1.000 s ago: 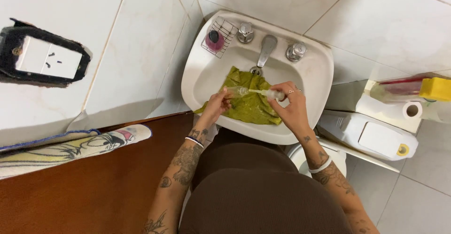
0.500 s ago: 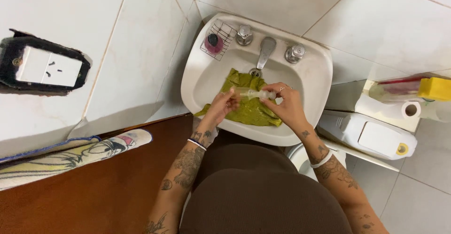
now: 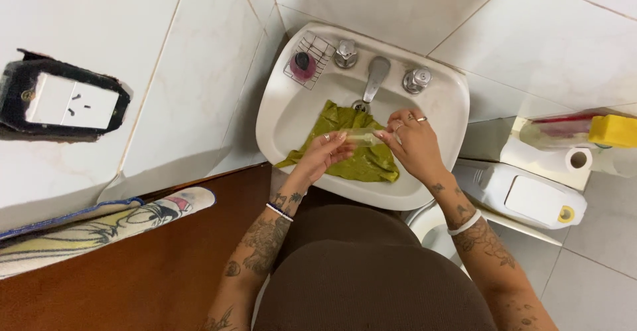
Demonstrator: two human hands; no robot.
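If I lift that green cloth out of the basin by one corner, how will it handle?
The green cloth lies crumpled and folded along the sink wall, so it is probably floppy and would drape. It lies right under the faucet, so it may be wet, heavier and clingy; I can't confirm that. The left hand and right hand hold a small clear object above it.

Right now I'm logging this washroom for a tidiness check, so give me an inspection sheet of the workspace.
Surface: white sink on a tiled wall, basin holding a green cloth.
Job's things: small clear slender item, kind unclear, held over the cloth.
Clutter: pink soap in a wire rack; white jug, paper roll, yellow sponge at right.
Grippers: left hand and right hand each pinch one end of the item.
Cables: nothing seen.
Surroundings: wall socket, patterned towel on brown wood.
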